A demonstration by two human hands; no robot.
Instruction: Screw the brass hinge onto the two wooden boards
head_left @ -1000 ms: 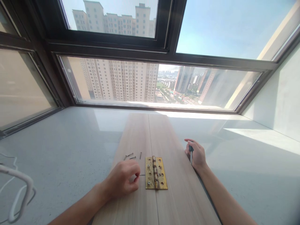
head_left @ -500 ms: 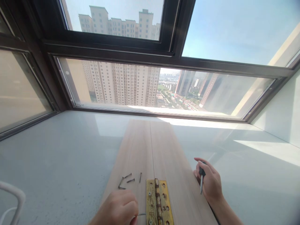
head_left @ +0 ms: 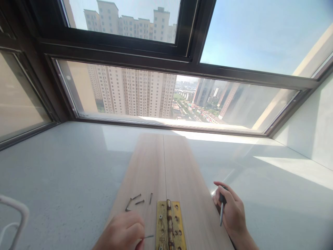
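Between the thumb and curled fingers of my left hand is a thin screw, its end pointing right, just short of the hinge's left edge. A worn brass hinge lies open and flat over the seam between two pale wooden boards. Screw heads show in its left leaf; the visible holes of the right leaf have none. Several loose screws lie on the left board beyond my left hand. My right hand, by the right board's edge, is closed around a dark-handled screwdriver with its shaft pointing down.
The boards lie on a pale, glossy sill that reaches to a dark-framed window. A white curved tube stands at the lower left. A pale wall rises on the right. Tall buildings show outside.
The whole view has shifted a little. My left hand with the screw has drawn slightly left, away from the hinge. The screwdriver's tip in my right hand sits a bit lower.
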